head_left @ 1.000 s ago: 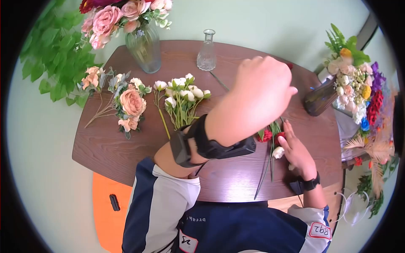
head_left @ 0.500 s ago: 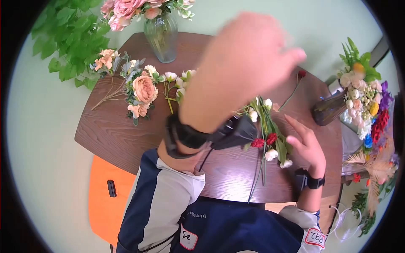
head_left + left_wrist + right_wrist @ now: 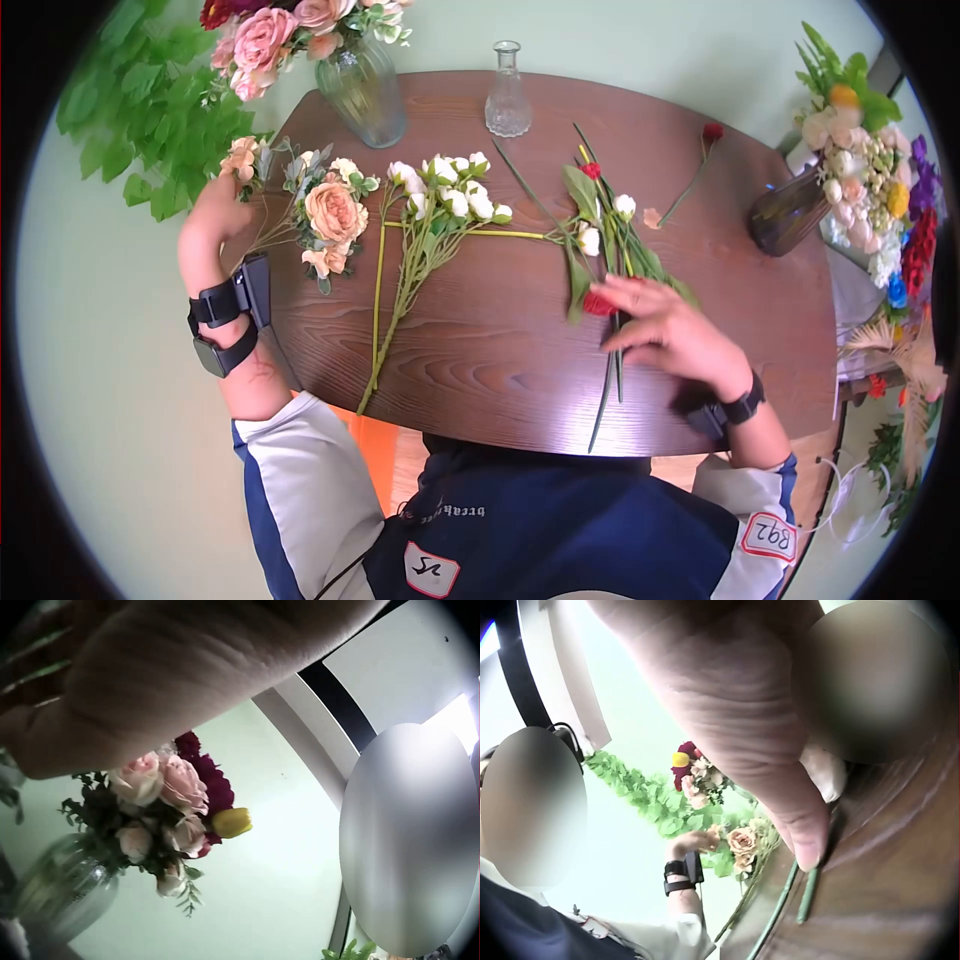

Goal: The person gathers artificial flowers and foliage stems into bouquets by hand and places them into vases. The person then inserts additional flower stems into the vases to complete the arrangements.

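Note:
At the table's left edge, my left hand (image 3: 215,220) reaches to the peach flower spray, its fingers by the small peach bloom (image 3: 240,158). Gaps show between these fingers in the left wrist view. To its right lies a large peach rose (image 3: 336,212) with grey-green leaves. My right hand (image 3: 675,335) hovers low over a loose bunch of stems, fingers loosely spread and partly covering a red carnation (image 3: 598,303). In the right wrist view its thumb overlaps the green stems (image 3: 780,904). White buds (image 3: 589,240) and leaves lie in that bunch.
A white flower bunch (image 3: 455,195) lies mid-table. Behind stand a small clear glass vase (image 3: 508,105) and a larger glass vase (image 3: 365,100) of pink roses. One red flower (image 3: 712,131) lies at the back right, near a dark vase (image 3: 785,215) tilted among mixed blooms.
My left hand has swung from over the table's middle to the peach flowers at the left, uncovering the white bunch. My right hand has moved left, from beside the stems to over them.

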A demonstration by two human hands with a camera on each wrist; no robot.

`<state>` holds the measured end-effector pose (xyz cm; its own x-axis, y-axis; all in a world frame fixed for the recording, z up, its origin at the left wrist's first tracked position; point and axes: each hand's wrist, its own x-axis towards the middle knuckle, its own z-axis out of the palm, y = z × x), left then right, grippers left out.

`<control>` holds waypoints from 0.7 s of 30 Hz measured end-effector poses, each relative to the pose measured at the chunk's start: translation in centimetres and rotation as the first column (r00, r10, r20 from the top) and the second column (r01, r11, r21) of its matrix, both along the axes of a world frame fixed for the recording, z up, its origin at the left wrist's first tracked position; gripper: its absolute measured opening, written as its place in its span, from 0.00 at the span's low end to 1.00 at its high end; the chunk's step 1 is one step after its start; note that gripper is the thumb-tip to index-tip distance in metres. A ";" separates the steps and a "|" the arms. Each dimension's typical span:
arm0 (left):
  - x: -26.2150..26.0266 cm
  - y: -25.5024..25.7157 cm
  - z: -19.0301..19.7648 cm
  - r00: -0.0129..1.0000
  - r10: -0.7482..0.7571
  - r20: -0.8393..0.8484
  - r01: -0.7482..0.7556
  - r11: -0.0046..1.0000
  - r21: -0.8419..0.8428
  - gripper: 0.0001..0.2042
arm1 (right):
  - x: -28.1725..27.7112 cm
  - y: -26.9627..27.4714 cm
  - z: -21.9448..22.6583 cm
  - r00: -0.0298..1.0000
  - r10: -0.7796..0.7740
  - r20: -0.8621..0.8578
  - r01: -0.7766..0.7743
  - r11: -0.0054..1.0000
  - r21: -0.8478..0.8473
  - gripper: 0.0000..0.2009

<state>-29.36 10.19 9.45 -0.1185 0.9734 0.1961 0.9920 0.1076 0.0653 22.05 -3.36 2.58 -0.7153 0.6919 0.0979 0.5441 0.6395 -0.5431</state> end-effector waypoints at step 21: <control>-3.1 -1.5 -5.8 0.756 -0.258 0.601 0.217 0.966 0.142 0.11 | -7.6 1.6 0.7 1.000 -0.010 0.013 0.004 0.913 0.407 0.12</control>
